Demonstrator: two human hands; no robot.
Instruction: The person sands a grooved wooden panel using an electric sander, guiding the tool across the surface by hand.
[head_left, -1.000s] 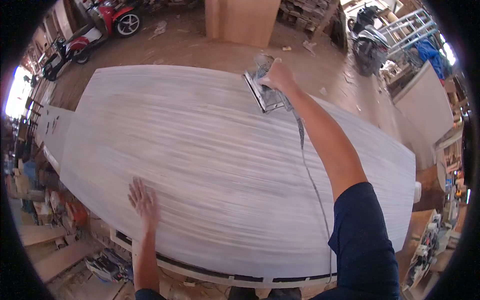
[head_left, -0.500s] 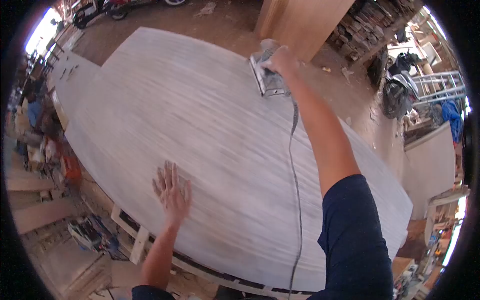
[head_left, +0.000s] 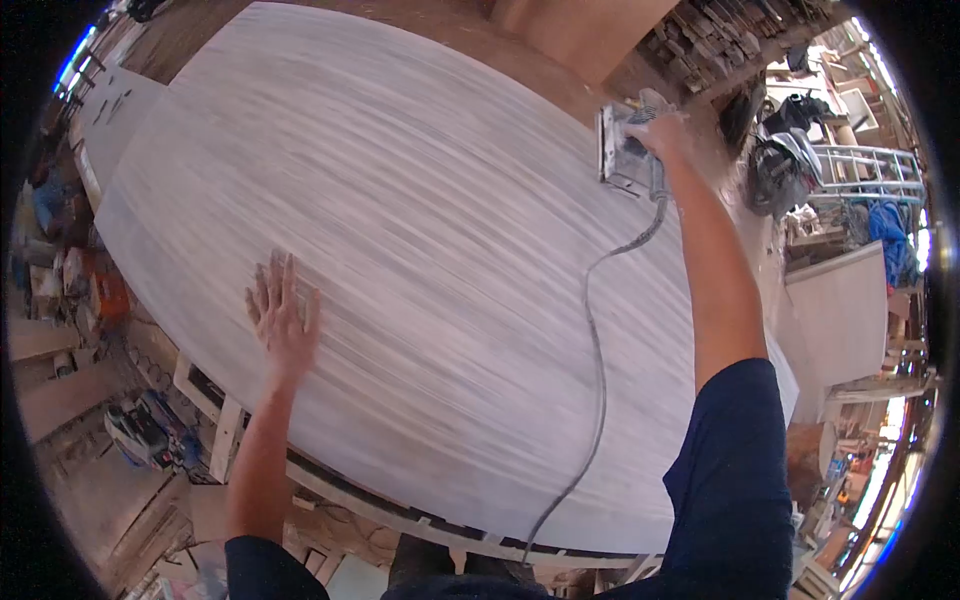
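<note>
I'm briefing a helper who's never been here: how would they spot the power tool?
Find the large, whitish, streaked panel filling the middle. At its far edge, toward the right, the right hand grips a dusty grey sander with a rectangular base. It alone trails a thin grey cord across the panel.

Free room, centre: I have a broad open stretch of pale board (head_left: pixel 440 270) between the left hand (head_left: pixel 286 325) and the cord (head_left: pixel 598 360).
Free room, upper left: open board beyond that hand.
Obstacle, right of centre: the cord, curving down to the board's near edge.
Obstacles, upper right: the power tool (head_left: pixel 626 160), the right hand (head_left: pixel 662 138), the bare forearm (head_left: pixel 722 270) below.
</note>
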